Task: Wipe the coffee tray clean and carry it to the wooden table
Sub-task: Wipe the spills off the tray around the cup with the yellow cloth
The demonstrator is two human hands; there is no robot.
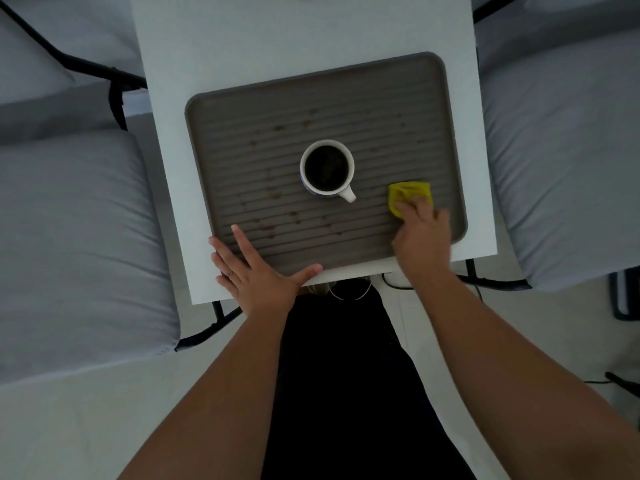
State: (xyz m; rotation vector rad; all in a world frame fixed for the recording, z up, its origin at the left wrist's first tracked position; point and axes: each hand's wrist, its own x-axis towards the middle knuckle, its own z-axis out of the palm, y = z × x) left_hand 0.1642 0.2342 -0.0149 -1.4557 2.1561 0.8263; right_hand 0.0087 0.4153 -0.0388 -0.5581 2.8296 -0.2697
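A grey ribbed tray (446, 98) lies on a narrow white table (214, 39). Brown coffee spots dot its left and near parts. A white mug (327, 168) full of dark coffee stands at the tray's middle, handle pointing toward me. My right hand (420, 233) presses a yellow cloth (408, 195) onto the tray near its right edge. My left hand (256, 275) lies flat, fingers spread, on the tray's near left corner and the table edge.
Grey cushioned chairs with black frames flank the table: one at the left (76, 237), one at the right (568, 161). The table's near edge is just in front of my dark-clothed legs (339, 375). Pale floor lies below.
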